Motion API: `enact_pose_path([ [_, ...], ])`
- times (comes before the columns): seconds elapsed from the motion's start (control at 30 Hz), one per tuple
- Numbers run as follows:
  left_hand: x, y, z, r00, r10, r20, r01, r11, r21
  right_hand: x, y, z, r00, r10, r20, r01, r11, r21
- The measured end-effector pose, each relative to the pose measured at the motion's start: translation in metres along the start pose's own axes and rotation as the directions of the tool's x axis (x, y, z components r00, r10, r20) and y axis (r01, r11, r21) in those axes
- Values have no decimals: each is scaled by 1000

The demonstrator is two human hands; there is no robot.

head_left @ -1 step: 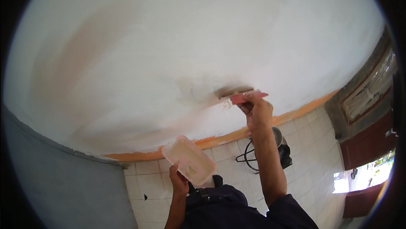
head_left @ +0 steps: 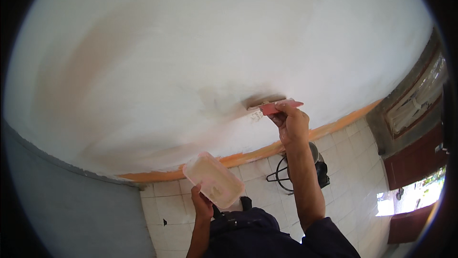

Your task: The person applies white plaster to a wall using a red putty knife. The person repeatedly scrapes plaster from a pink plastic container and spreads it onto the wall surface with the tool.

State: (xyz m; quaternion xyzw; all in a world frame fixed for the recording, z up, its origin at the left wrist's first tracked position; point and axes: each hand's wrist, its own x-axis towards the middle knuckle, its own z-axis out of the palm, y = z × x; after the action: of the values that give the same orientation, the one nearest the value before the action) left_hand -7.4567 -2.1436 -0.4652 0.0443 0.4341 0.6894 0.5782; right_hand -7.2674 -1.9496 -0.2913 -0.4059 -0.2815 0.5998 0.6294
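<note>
My right hand (head_left: 293, 124) is closed on a pink putty scraper (head_left: 279, 107). Its long edge lies against the white wall (head_left: 191, 57), and a dark shadow or smudge shows just above it. A small rough patch of pale paste (head_left: 256, 115) is visible beside the scraper's left end. Lower down, my left hand (head_left: 202, 202) grips the rim of a shallow, pinkish rectangular plastic tub (head_left: 234, 193). Pale paste coats the inside of the tub, with a smeared lump near my thumb. The fingers under the tub are partly hidden.
An orange strip (head_left: 260, 154) runs along the wall's foot above white floor tiles (head_left: 169, 215). Behind my right forearm stands a black round-framed stool (head_left: 281, 176) with a dark item on it. A grey wall (head_left: 71, 201) is at left, a red-brown door (head_left: 412, 158) at right.
My right hand and the scraper have shifted very slightly to the right. The tub and my left hand look the same.
</note>
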Motion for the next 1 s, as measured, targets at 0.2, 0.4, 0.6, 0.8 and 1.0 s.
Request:
enact_pose_path([
  [0.2, -5, 5, -24, 1000, 15, 17, -15, 1000, 7, -29, 28, -13, 995, 62, -79, -58, 997, 46],
  [0.4, -3, -5, -38, 999, -30, -23, 31, 999, 21, -55, 71, -63, 981, 169, -96, -156, 980, 124],
  [0.6, 2, -13, -33, 999, -37, -22, 38, 999, 30, -15, 125, -96, 952, 219, -216, -201, 974, 102],
  [0.8, -8, -6, -29, 997, -11, -79, 14, 999, 31, -4, 106, -55, 986, 60, -158, -46, 995, 88],
  [1.0, -21, 15, -44, 998, 1, -55, -3, 999, -35, -42, 48, 7, 995, -44, -92, 49, 997, 53],
])
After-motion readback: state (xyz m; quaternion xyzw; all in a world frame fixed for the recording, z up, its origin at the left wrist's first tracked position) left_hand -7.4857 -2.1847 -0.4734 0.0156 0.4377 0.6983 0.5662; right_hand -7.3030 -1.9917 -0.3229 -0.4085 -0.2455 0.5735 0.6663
